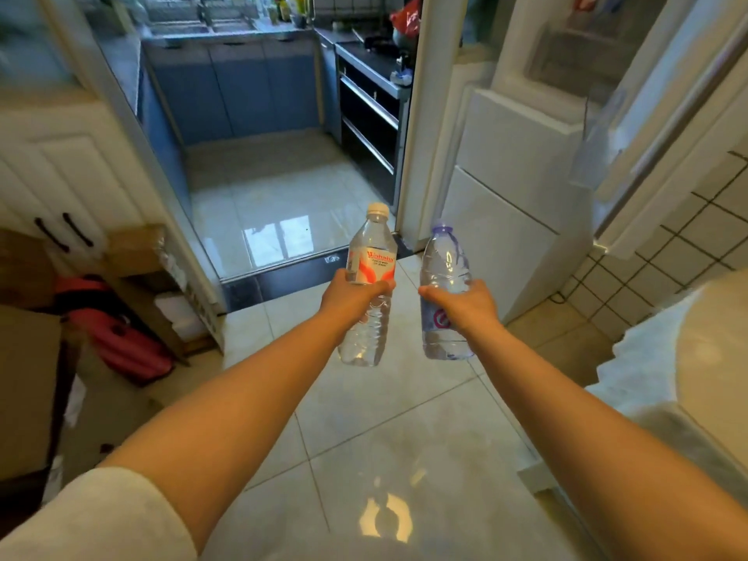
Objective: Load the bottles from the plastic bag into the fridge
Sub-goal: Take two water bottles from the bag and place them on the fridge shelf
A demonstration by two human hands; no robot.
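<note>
Clear bottles over pale glossy tiles, blue and white around them.

The clear bottle (366, 285) in the left hand (351, 295) has a white cap and a red-and-white label with red lettering; the bottle (444, 293) in the right hand (465, 303) is clear with a lilac tint, a purple cap and a pink ring mark. The floor (384, 419) is glossy cream tile with thin dark joints. The kitchen cabinets (243, 91) are blue-grey, the fridge (514, 164) white, the wall tiles (696, 236) white with a dark grid, the bag (121, 338) red, the sleeve (101, 520) white.
</note>
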